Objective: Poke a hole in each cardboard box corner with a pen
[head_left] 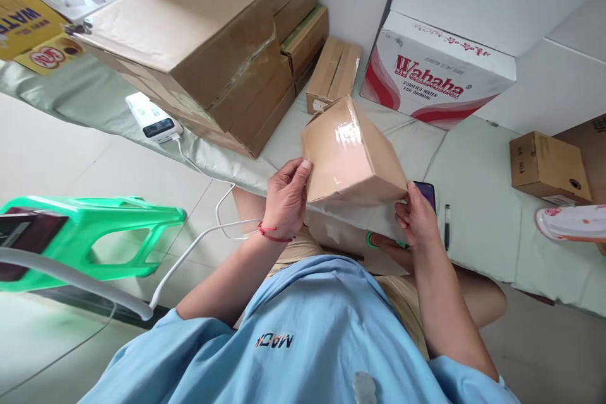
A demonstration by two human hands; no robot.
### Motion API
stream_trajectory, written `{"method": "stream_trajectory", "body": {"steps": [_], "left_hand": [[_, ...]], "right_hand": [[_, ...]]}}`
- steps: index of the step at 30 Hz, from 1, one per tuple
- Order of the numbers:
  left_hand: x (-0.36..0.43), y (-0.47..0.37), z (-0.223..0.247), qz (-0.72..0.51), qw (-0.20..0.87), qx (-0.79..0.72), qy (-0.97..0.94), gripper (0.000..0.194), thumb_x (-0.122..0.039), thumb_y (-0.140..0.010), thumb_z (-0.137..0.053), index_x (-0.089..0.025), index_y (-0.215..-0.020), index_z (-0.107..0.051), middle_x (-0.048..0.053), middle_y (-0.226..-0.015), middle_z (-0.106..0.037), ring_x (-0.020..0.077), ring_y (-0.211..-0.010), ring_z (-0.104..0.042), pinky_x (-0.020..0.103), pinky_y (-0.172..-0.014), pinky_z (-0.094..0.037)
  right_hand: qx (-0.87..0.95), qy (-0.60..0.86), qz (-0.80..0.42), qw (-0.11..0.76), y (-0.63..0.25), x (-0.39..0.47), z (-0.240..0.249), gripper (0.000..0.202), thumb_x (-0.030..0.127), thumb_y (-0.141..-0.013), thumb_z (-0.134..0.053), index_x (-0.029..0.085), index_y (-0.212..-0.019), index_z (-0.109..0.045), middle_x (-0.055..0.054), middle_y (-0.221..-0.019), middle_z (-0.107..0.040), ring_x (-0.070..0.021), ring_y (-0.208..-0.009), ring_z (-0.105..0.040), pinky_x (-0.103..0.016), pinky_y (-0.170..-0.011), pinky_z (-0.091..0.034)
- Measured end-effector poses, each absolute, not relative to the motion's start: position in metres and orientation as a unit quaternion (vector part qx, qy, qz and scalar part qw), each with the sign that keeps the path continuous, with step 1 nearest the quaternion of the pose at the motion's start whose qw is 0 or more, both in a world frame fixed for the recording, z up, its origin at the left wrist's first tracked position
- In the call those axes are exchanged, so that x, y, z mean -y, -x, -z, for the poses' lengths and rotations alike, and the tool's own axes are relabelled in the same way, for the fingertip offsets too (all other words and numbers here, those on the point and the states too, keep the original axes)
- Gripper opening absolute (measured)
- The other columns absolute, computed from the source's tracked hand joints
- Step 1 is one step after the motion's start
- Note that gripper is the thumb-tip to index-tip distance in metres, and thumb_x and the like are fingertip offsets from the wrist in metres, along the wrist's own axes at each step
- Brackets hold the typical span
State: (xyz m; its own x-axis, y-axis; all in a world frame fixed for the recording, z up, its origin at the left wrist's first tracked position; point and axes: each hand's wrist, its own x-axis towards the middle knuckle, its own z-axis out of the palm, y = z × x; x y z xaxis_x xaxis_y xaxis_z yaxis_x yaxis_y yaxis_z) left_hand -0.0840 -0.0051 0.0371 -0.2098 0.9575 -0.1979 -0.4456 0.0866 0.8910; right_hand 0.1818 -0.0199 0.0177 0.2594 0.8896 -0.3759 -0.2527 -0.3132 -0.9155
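A small brown cardboard box with shiny tape on one face is held up tilted in front of me, over the table's front edge. My left hand, with a red string bracelet at its wrist, pinches the box's left side between thumb and fingers. At the lower right corner, my right hand grips the box with its fingertips; its other fingers are curled. Just behind the right hand lies a phone, partly covered by it, and a black pen is beside that hand.
Large cardboard boxes stack up at the back left, with a slim carton beside them. A white Wahaha carton stands behind. A white power bank trails a cable. The green stool is left; another small box sits right.
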Motion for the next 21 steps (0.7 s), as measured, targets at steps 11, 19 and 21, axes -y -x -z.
{"method": "stream_trajectory", "body": {"steps": [11,19,21], "left_hand": [[-0.016,0.091,-0.054,-0.611,0.652,-0.445,-0.059,0.011,-0.022,-0.102,-0.068,-0.019,-0.108,-0.075,-0.006,-0.067,-0.065,0.0048,-0.044,-0.052,0.014,-0.034,-0.031],[-0.015,0.089,-0.027,-0.536,0.709,-0.457,-0.019,0.010,-0.017,-0.105,-0.057,-0.017,-0.101,-0.066,-0.005,-0.061,-0.066,0.0064,-0.038,-0.055,0.012,-0.032,-0.031],[-0.015,0.093,-0.021,-0.522,0.721,-0.454,-0.037,0.009,-0.022,-0.104,-0.061,-0.018,-0.096,-0.064,-0.006,-0.056,-0.061,0.0056,-0.034,-0.049,0.012,-0.030,-0.026]], "right_hand": [[0.404,0.571,-0.498,0.514,-0.179,0.053,-0.064,0.066,0.073,-0.098,-0.062,0.023,-0.139,-0.076,0.008,-0.052,-0.035,-0.0104,-0.041,-0.028,-0.028,-0.037,-0.023],[0.511,0.517,-0.472,0.500,-0.185,0.063,-0.081,0.042,0.044,-0.104,-0.064,0.027,-0.141,-0.076,0.003,-0.063,-0.066,-0.0136,-0.048,-0.055,-0.027,-0.044,-0.045],[0.566,0.523,-0.449,0.452,-0.188,0.060,-0.092,0.040,0.044,-0.105,-0.066,0.027,-0.140,-0.077,0.005,-0.058,-0.064,-0.0118,-0.046,-0.055,-0.024,-0.045,-0.044]]}}
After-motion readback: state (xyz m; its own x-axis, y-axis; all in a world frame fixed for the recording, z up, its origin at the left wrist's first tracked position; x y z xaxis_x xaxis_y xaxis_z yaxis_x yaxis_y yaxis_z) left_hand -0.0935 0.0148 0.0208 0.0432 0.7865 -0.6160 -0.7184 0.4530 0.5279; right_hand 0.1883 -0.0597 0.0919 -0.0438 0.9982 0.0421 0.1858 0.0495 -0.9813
